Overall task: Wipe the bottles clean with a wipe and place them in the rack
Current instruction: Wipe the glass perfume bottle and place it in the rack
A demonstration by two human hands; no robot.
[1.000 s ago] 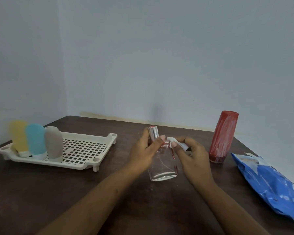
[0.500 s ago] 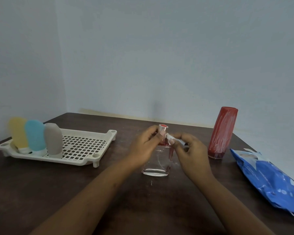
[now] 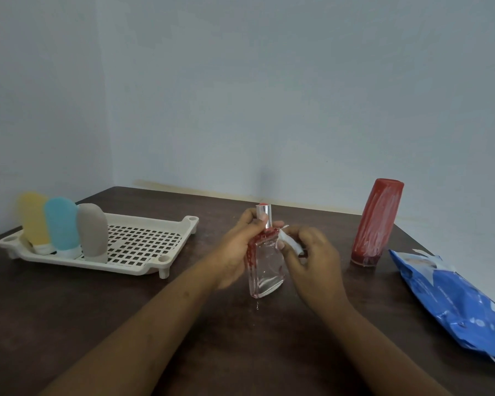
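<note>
To the right of the white plastic rack (image 3: 147, 248), out over the dark wooden table (image 3: 103, 315), a clear glass bottle (image 3: 265, 268) with a silver cap (image 3: 264, 220) is held between two bare hands. Red smears run along its shoulder and its edge on the rack's side. The left hand (image 3: 236, 252) grips the bottle on that same side, its fingers curled round the neck just below the cap. The right hand (image 3: 312, 265), on the side away from the rack, pinches a small folded white wipe (image 3: 288, 243) and presses it against the bottle's upper corner. The bottle leans a little; whether its base touches the table cannot be told. In the rack's left end three soft bottles stand cap-down in a row, touching or nearly so: a yellow bottle (image 3: 32, 218) outermost, a blue bottle (image 3: 61, 224) in the middle, and a grey bottle (image 3: 92, 228) nearest the open mesh. Well right of the rack, beyond both hands, a tall red bottle (image 3: 377, 221) streaked with white stands on the table — and farther from the rack again lies a blue wipe pack (image 3: 452, 301), flat and crumpled.
</note>
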